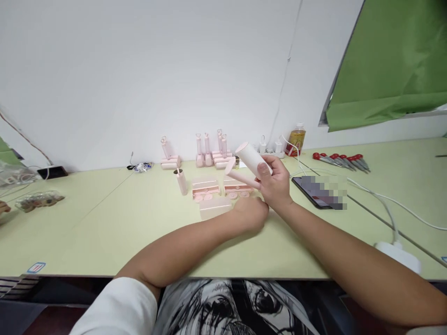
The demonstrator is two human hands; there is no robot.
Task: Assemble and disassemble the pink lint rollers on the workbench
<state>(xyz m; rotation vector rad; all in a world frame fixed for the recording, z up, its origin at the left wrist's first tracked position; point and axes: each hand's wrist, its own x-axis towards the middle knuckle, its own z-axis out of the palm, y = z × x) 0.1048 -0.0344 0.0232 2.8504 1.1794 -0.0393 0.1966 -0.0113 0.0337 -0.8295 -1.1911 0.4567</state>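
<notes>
My right hand [275, 184] is closed around a lint roller with a white cylinder [254, 157] and a pale pink handle [242, 177], raised above the table. Just below it, my left hand [252, 213] is curled with its knuckles up. Its fingertips are hidden, so I cannot tell what is in them. Near my left hand lie a translucent cover [213, 209] and two pink open cases [206, 191] with small round discs. A pink handle piece [181, 181] stands to the left of these.
Several pink lint rollers [206, 151] stand along the wall. To the right are a phone [316, 193] with white cables, red-capped tools [340, 160] and a drink bottle [295, 139]. At far left, another person's hand [4, 207] is near a clear bag [40, 200].
</notes>
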